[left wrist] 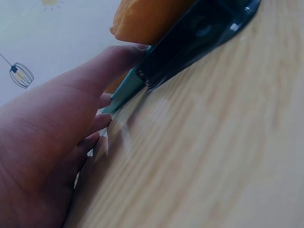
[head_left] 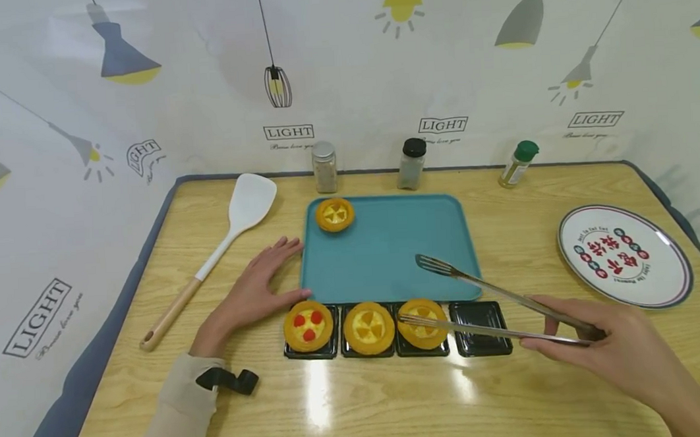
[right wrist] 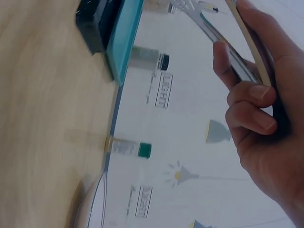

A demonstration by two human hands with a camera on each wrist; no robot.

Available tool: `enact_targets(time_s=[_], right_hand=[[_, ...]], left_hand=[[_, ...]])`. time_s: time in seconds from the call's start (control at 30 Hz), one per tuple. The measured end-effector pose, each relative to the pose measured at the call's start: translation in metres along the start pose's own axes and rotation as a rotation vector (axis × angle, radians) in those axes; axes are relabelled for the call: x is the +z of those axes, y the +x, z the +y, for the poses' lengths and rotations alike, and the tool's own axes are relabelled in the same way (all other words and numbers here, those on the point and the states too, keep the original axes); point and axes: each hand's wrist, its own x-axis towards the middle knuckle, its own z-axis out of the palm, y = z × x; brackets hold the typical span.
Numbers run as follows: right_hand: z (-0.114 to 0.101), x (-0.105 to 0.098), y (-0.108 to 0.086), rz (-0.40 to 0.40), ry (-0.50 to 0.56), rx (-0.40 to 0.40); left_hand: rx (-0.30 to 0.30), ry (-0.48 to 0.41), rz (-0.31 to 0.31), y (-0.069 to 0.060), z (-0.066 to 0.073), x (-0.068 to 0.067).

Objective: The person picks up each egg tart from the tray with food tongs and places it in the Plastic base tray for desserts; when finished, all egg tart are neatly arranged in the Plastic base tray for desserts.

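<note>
Metal tongs (head_left: 496, 293) are gripped in my right hand (head_left: 606, 343), their two arms apart. One tip lies over the third tart (head_left: 423, 333), the other above the blue-green tray (head_left: 387, 243). My left hand (head_left: 258, 286) rests with fingers spread at the tray's left edge, its thumb near the tart with red pieces (head_left: 308, 326). Between these tarts sits another with yellow pieces (head_left: 369, 328). All three are on small black square trays; a fourth black tray (head_left: 480, 328) holds nothing. One more tart (head_left: 334, 214) lies in the blue-green tray's back left corner.
A white spatula (head_left: 215, 255) with a wooden handle lies on the left. Behind the tray stand a silver-capped jar (head_left: 325, 168) and a black-capped jar (head_left: 411, 165), with a green-capped jar (head_left: 517, 165) farther right. A round white plate (head_left: 655, 268) is at the right.
</note>
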Motion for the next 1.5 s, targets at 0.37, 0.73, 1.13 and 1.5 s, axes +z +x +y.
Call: enact_targets(time_s=[0.37,0.73,1.13,1.5], right_hand=[[-0.028,0.039,0.081,0.087,-0.016,0.031],[-0.04,0.09,0.134,0.168,-0.062,0.088],[-0.047,0.11,0.144,0.026,-0.01,0.101],[-0.046,0.113,0.145,0.004,0.033,0.094]], left_hand=[[-0.004,-0.008,0.006,-0.004,-0.003,0.004],[-0.002,-0.028,0.001,-0.001,0.001,0.005],[-0.001,-0.009,0.011,-0.002,-0.002,0.003],[0.002,0.002,0.018,0.0,-0.002,0.002]])
